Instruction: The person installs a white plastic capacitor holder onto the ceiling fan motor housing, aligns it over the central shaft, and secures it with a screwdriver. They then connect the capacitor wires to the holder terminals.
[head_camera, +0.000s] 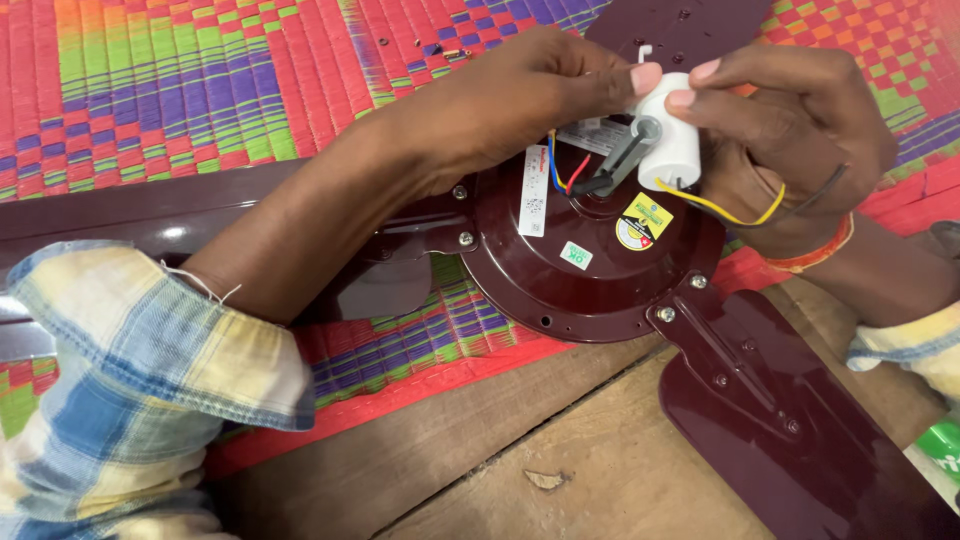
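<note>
Upper right of the frame: your left hand (530, 95) and right hand (790, 110) meet over the hub of a maroon ceiling fan motor (590, 250) that lies flat, underside up, on a woven mat (180, 90) of red, green and purple checks.

Both hands grip a small white cylindrical capacitor (668, 135). The left thumb and forefinger pinch its upper left edge; the right fingertips are clamped on its top and right side. The part is held just above the central shaft (625, 150), not seated anywhere that you can see.

Wiring: a yellow wire (720, 208) runs from the base of the capacitor under your right wrist. A dark wire (825, 190) loops beside it. Blue and red leads (562, 172) come out of the motor near the shaft and pass under your left hand; where their ends go is hidden.

Judged state of the work: the blades (790, 420) are already screwed to the motor body, at least the two whose mounting arms show, centre left and lower right. The capacitor is loose in hand with its leads trailing, so the wiring stage appears to be under way and unfinished. No cover or canopy sits over the hub. A few small loose screws (452, 52) lie on the mat near the top centre, so some fastening may remain.

Bare wooden boards (560, 480) show along the bottom.
</note>
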